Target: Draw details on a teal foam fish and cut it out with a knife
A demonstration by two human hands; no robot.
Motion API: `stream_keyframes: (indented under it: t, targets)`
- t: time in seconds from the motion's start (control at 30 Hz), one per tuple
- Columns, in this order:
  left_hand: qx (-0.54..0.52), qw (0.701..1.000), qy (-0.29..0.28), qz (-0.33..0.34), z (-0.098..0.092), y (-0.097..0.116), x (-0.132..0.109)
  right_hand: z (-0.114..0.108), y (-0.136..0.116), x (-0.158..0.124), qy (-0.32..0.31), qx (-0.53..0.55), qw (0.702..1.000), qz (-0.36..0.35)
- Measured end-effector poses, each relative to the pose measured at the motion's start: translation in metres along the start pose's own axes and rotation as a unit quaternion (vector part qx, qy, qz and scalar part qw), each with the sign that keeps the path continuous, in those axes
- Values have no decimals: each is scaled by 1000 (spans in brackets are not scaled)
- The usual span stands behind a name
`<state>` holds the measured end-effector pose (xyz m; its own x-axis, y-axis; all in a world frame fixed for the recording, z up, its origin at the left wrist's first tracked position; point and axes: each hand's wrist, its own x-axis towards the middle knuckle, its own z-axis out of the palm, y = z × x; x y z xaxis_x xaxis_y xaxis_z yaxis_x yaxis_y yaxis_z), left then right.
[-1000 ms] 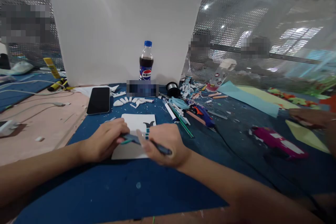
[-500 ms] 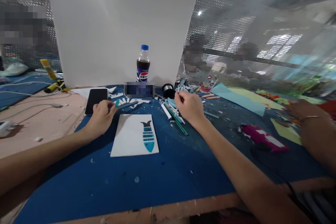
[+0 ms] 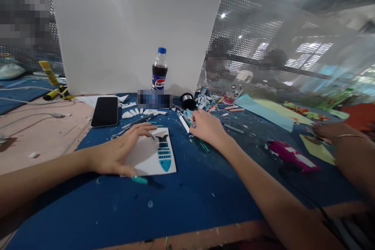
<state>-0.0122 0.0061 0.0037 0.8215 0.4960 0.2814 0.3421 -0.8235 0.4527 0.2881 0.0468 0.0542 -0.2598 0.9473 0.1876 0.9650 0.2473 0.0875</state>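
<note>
A white card [image 3: 152, 158] with a blue paper fish [image 3: 164, 154] lies on the dark blue mat [image 3: 181, 199]. My left hand [image 3: 121, 152] rests flat on the card's left part, fingers stretched out and holding nothing. A grey pen [image 3: 137, 121] lies just beyond its fingertips. My right hand [image 3: 205, 127] is closed in a pinch over the pile of paper strips and sticks [image 3: 191, 121] to the right of the card. What it pinches is too small to make out.
A cola bottle [image 3: 159, 69] stands before a white board [image 3: 134, 27]. A black phone [image 3: 105, 111], white cut shapes [image 3: 133, 113], a wire spool [image 3: 187, 100], a pink tool [image 3: 291, 157] and coloured paper sheets [image 3: 263, 111] lie about. Another person's arm [image 3: 348, 140] reaches in at the right.
My left hand put the pen down behind the card and came to lie flat on it. My right hand went to the strip pile and lowered onto it.
</note>
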Motion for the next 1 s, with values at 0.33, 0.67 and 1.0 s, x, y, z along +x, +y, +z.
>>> stream_keyframes:
  t: [0.33, 0.67, 1.0]
  targets:
    - [14, 997, -23, -66, 6, -3, -2, 12, 3, 2, 34, 5, 999, -22]
    - [-14, 995, -24, -98, -3, 6, 3, 24, 15, 8, 25, 42, 998, -49]
    - [10, 994, -16, -112, -1, 6, 3, 34, 19, 11, 12, 92, 993, -71]
